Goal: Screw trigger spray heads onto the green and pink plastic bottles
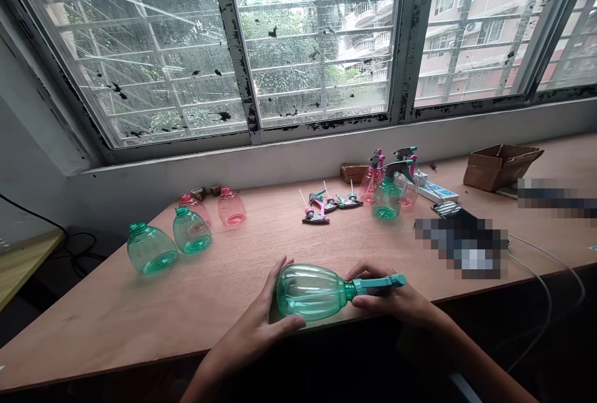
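A clear green spray bottle (pixel 311 292) lies sideways in the air at the table's front edge, its base to the left. My left hand (pixel 268 316) is wrapped around the base end, thumb below and fingers behind. At the neck, my right hand (pixel 389 294) grips the green trigger sprayer head (pixel 373 285), which sits on the bottle's mouth. Farther back lie several loose trigger sprayers (pixel 321 209) in pink and green with thin tubes. Beside them stand a green spray bottle (pixel 386 198) and pink spray bottles (pixel 370 184) with heads on.
To the left stand headless bottles, green (pixel 152 250) and pink (pixel 232 207). A power strip (pixel 438 191), a phone (pixel 459 219) and an open cardboard box (pixel 498 168) are at the right. White cables (pixel 545 288) hang over the front edge. A barred window runs behind the table.
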Demonstrator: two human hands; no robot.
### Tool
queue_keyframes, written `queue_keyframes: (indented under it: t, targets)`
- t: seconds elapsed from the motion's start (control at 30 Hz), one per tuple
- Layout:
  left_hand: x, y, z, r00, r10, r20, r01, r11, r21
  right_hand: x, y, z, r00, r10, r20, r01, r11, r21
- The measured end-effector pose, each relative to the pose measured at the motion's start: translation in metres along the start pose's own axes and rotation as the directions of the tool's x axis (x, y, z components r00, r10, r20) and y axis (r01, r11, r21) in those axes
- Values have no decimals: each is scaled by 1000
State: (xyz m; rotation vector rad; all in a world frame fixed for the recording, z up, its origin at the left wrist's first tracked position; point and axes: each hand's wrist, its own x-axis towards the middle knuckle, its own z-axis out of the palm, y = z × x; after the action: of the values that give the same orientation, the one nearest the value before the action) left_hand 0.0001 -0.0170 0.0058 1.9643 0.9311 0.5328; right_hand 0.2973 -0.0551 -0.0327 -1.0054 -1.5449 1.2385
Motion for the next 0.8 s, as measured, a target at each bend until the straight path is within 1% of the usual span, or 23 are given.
queue_keyframes:
  t: [0.17,0.37,0.53,0.67,0.8]
  targets:
    - [0,1,1,999,33,-10,-32,998,62,1,0,-1,999,-33,-9,33,999,-38]
    - [-1,-2,-2,999,35,32,-35,999,-3,1,-2,-1,998,-60,7,60,997,-50]
    - [0,-2,-1,1000,-13,21,13,1000,1,1,-3,-1,999,-45,12,46,997,-67]
    - [1,-3,1,1000,18,17,-19,999,28,0,-1,-2,999,-50,-2,50,997,-51]
    - [0,-5,0,999,35,17,-35,999,16,0,-2,-1,999,-46,2,46,999,-26]
